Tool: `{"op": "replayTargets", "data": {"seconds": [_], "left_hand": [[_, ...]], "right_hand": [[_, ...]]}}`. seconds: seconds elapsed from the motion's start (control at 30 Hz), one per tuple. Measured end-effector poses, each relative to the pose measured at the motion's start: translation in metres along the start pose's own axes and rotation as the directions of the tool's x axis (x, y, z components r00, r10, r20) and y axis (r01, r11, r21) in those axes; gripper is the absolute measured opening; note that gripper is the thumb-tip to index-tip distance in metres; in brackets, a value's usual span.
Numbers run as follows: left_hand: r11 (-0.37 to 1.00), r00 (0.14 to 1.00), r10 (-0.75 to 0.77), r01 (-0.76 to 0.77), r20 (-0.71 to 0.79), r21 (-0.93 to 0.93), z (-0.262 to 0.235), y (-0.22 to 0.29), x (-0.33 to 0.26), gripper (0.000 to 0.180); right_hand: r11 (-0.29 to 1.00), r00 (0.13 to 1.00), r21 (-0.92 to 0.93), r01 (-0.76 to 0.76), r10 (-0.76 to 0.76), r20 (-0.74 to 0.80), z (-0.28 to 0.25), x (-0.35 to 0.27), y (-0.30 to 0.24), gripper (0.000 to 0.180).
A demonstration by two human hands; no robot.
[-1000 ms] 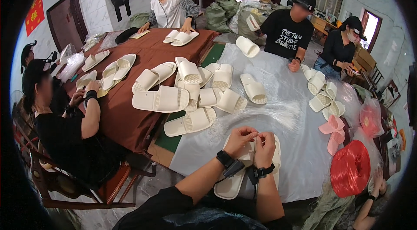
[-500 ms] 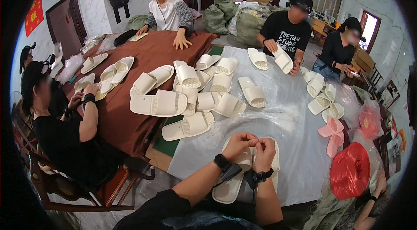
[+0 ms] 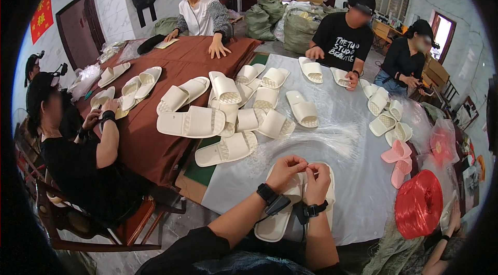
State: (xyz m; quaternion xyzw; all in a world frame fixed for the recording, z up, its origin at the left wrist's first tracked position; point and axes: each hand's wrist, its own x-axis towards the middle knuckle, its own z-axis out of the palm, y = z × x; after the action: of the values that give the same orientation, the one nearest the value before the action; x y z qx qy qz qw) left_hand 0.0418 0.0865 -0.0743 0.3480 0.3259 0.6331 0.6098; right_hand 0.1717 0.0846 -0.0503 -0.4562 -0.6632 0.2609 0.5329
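My left hand (image 3: 287,172) and my right hand (image 3: 317,181) meet at the fingertips above the near edge of the grey-covered table. Both are closed in a pinch; whatever lies between the fingers is too small to make out. Directly beneath them lies a pair of cream slippers (image 3: 272,226), partly covered by my hands and wrists. Just beyond is a spread bundle of thin clear plastic strands (image 3: 337,142). A single cream slipper (image 3: 302,109) rests farther back, and several more cream slippers (image 3: 228,148) are heaped to the left.
At the right edge stand a big red roll of plastic twine (image 3: 418,205) and pink slippers (image 3: 397,156). A brown cloth (image 3: 171,75) covers the left part of the table. Co-workers are around it; one in a black shirt (image 3: 340,41) touches a cream slipper across from me.
Across the table, the co-worker in the printed black shirt has lowered a raised slipper to the tabletop and taken one hand off it. My own hands stay pinched in nearly the same place.
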Motion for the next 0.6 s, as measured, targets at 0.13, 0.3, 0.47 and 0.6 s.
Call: {"op": "replayTargets", "data": {"seconds": [0.13,0.3,0.47,0.6], "left_hand": [[0.98,1.0,0.01,-0.011,0.004,0.199,0.003,0.003,-0.002,0.011],[0.965,1.0,0.0,0.0,0.001,0.262,0.003,0.003,-0.003,0.012],[0.958,0.999,0.03,-0.035,0.019,0.285,0.001,-0.005,0.0,0.011],[0.952,1.0,0.023,-0.028,0.019,0.305,0.003,-0.001,0.0,0.011]], "right_hand": [[0.999,0.999,0.004,0.043,-0.043,-0.02,0.001,-0.002,0.005,0.011],[1.0,1.0,-0.018,0.018,-0.019,-0.014,0.003,-0.004,0.0,0.011],[0.997,0.999,-0.065,0.043,-0.045,-0.025,0.003,-0.004,0.005,0.01],[0.998,0.998,-0.038,0.053,-0.055,-0.044,0.003,-0.002,0.005,0.011]]}}
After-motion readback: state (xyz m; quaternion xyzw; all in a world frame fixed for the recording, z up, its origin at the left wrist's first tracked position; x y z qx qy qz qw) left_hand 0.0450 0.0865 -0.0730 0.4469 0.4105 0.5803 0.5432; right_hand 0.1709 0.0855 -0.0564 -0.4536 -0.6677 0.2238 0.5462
